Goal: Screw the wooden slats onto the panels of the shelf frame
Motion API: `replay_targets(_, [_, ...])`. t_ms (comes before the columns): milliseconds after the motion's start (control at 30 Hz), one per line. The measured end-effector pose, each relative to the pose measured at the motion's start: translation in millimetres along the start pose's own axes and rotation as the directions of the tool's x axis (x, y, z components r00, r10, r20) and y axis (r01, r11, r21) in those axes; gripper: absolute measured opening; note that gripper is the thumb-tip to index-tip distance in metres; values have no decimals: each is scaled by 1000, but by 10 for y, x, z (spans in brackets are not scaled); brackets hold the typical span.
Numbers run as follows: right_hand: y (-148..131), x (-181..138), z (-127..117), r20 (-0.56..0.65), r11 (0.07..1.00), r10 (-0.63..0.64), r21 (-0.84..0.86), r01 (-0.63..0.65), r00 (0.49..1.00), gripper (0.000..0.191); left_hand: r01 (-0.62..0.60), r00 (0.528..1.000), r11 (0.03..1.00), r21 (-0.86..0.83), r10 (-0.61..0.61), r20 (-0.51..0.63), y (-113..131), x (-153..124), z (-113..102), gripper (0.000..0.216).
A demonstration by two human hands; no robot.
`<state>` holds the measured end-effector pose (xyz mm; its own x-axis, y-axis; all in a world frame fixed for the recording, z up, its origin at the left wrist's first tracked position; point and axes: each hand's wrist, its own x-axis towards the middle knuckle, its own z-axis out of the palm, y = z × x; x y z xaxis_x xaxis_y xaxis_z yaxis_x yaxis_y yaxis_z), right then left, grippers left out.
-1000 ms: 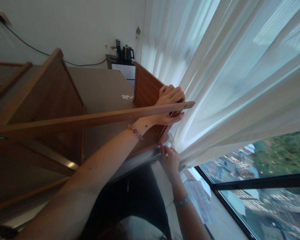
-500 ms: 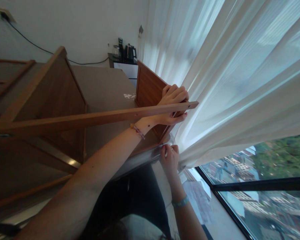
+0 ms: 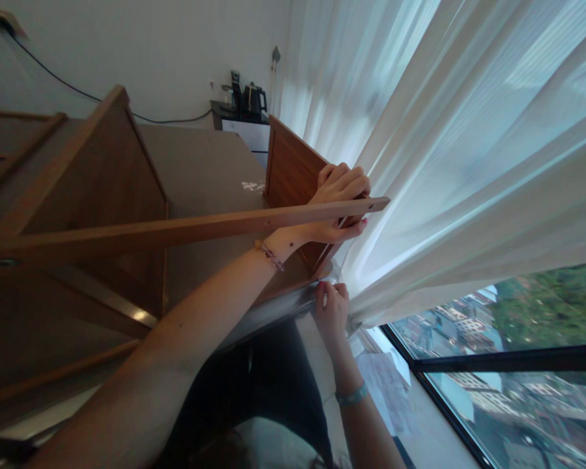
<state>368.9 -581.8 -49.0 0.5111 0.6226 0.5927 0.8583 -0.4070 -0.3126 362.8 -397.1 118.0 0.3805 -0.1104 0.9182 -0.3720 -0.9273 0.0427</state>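
My left hand (image 3: 340,187), with a bead bracelet at the wrist, is closed round the top edge of an upright brown wooden panel (image 3: 289,170) standing on the table (image 3: 209,176). A long wooden slat (image 3: 200,228) crosses in front of that wrist. My right hand (image 3: 333,311), with a teal wristband, is lower down at the table's metal edge (image 3: 278,312). Its fingertips are pinched together there on something too small to make out.
A larger wooden frame piece (image 3: 92,169) stands at the left on the table. White sheer curtains (image 3: 444,163) hang just beyond the panel, with a window (image 3: 517,391) below them. A kettle (image 3: 252,101) sits on a far cabinet, and a black cable runs along the wall.
My right hand has crept up to the table's edge and its fingers have drawn together. My left hand keeps its hold on the panel. The view shifted slightly.
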Motion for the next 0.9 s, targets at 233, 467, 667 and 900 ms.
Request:
replay_targets(233, [-26,7,19,49,999,25,-37,-23,998,34,15,1000,1000,2,-15,10,-10,-3,16,53])
replay_targets(467, [-24,-26,11,20,997,78,-10,-78,997,36,49,997,999,7,-49,51,-3,-5,0,50])
replay_targets(667, [-20,-4,35,45,997,79,-9,-79,996,36,41,996,999,11,-42,78,-1,5,-14,50])
replay_targets(900, [-91,8,22,23,985,50,-166,-46,998,33,40,998,999,10,-40,45,8,3,-4,52])
